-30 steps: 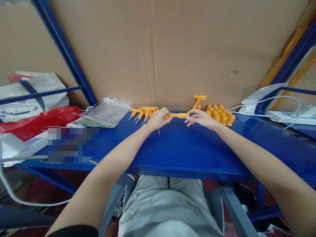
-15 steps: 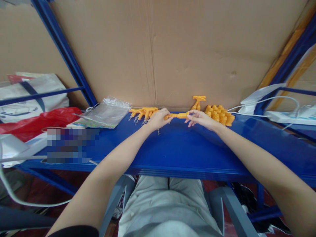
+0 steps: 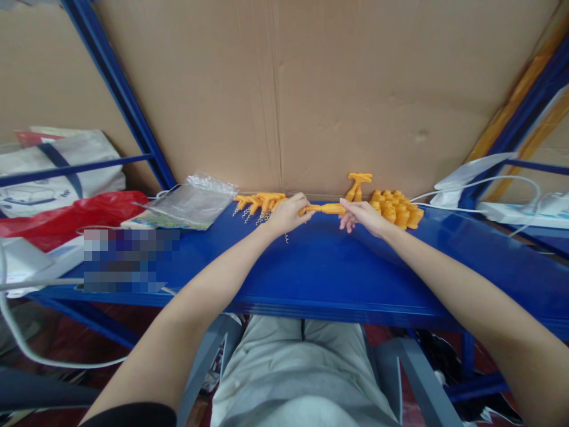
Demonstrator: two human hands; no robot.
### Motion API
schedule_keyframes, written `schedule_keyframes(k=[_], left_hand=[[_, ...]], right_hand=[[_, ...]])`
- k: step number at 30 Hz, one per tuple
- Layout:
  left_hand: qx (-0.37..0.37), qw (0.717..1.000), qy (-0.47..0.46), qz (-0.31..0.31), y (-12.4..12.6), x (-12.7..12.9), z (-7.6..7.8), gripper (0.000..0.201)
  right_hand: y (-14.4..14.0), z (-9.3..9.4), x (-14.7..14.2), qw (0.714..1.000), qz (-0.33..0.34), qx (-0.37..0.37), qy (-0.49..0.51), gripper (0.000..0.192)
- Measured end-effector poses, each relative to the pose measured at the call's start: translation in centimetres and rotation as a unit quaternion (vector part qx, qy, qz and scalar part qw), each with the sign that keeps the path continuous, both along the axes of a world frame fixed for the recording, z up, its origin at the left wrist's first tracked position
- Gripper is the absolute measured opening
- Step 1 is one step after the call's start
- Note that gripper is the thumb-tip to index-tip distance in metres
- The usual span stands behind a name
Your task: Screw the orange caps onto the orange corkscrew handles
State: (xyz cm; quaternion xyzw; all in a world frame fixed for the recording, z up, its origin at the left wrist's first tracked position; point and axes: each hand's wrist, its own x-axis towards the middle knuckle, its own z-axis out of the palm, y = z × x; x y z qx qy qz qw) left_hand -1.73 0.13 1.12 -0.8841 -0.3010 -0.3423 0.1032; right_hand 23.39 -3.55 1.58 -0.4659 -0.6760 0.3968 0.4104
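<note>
While the big cardboard sheet walls off the back of the blue shelf, I see little room behind the work, and that is my first worry: anything pushed away from me jams against it. On the shelf to the left lies a clear plastic bag, and beyond it a red bag; on the right, white cables trail near the edge. A pile of orange caps sits just beside my right hand, and a row of orange T-shaped pieces with springs lies against my left hand. Between the hands I hold one orange rod-like part level just above the shelf, the left hand closed round one end, the right pinching the other with thumb and fingertips. I judge the right grip the weak one: a pull or twist could slip it loose, and the part would drop among the caps. A small loose spring under my left wrist could roll off unnoticed.
</note>
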Motion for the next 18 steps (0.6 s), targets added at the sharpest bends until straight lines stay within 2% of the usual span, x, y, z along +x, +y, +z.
schedule_keyframes(k=[4, 8, 12, 15, 18], left_hand=[[-0.016, 1.0, -0.017, -0.001, 0.3, 0.0, 0.0, 0.014], [-0.015, 1.0, -0.025, 0.002, 0.7, -0.2, -0.1, 0.013], [-0.004, 1.0, -0.013, 0.003, 0.5, -0.2, -0.1, 0.014], [0.004, 1.0, -0.002, 0.003, 0.2, -0.1, 0.0, 0.013], [0.01, 1.0, 0.005, 0.004, -0.1, 0.0, 0.1, 0.013]], right_hand=[[0.4, -0.2, 0.1, 0.999, 0.005, -0.035, -0.001, 0.065], [0.5, -0.4, 0.7, 0.999, 0.029, 0.021, 0.002, 0.045], [0.2, -0.2, 1.0, 0.998, 0.034, 0.061, -0.009, 0.047], [-0.1, 0.2, 0.7, 0.998, 0.042, 0.041, 0.003, 0.045], [-0.3, 0.4, 0.3, 0.999, 0.04, 0.011, 0.028, 0.054]])
